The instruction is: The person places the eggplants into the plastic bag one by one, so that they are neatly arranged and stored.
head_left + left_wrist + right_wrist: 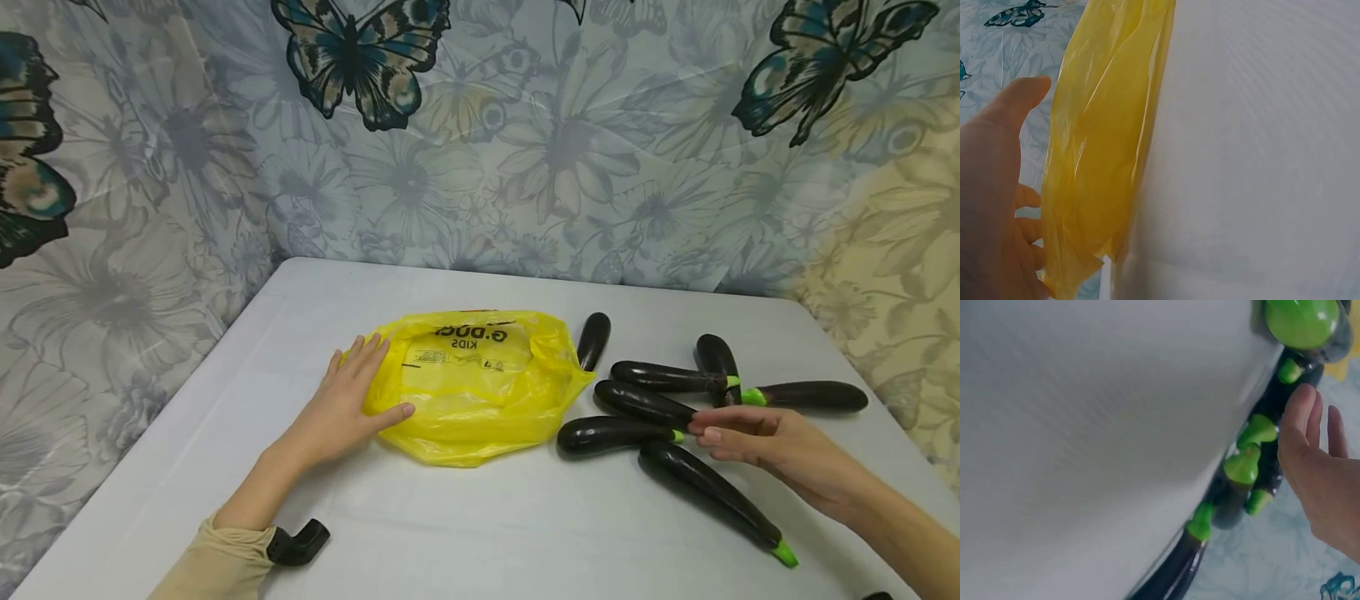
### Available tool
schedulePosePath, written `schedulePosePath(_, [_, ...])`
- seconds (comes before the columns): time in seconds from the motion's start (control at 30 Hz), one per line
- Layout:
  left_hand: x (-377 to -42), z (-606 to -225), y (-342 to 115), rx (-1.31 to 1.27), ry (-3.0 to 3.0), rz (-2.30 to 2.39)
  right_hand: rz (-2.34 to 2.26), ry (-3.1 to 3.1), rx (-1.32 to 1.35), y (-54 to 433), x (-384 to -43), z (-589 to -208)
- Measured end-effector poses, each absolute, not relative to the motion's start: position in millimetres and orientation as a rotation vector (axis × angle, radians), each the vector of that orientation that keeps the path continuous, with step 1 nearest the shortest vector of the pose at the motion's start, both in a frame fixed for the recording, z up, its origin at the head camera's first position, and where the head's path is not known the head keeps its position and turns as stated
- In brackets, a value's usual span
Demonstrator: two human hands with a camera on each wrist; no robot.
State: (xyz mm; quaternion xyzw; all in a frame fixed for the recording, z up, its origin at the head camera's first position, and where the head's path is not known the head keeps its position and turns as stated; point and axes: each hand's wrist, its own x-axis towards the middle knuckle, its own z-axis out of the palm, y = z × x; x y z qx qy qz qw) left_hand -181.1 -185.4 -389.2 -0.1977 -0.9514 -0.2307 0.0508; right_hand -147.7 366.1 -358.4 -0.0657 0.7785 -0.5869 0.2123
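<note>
A crumpled yellow plastic bag (472, 417) with dark printing lies on the white table. My left hand (352, 400) rests on its left edge, fingers and thumb spread; in the left wrist view the bag (1104, 144) stands beside that hand (997, 169). On the right, my right hand (772, 446) reaches over the eggplants with loosely extended fingers. Its fingertips are right at the stem end of a dark eggplant (641, 403), hiding the stem. In the right wrist view nothing shows between that hand's (1322, 462) fingers, and green stem caps (1241, 465) line up beside it.
Several more eggplants lie around: one nearest the front (712, 492), one pointing right (813, 396), one behind the bag's right side (595, 340). The white table (450, 533) ends at a patterned cloth backdrop (525, 183) with butterflies. A black object (298, 542) sits at the left cuff.
</note>
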Motion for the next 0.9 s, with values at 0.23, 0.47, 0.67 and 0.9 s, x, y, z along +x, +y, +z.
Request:
schedulePosePath(0.23, [-182, -390, -186, -0.604, -2.898, -0.704, -1.632, 2.040, -0.175, 369, -148, -370])
schedulePosePath(0.47, [-181, -393, -186, -0.593, -2.897, -0.721, -1.582, 2.046, -0.189, 366, -147, -376])
schedulePosePath(0.67, [-181, -393, -186, -0.600, -2.894, -0.718, -1.550, 2.057, -0.161, 364, -145, -378])
schedulePosePath(0.9, [-182, -394, -187, -0.600, -2.887, -0.697, -1.464, 2.129, -0.173, 357, -151, -377])
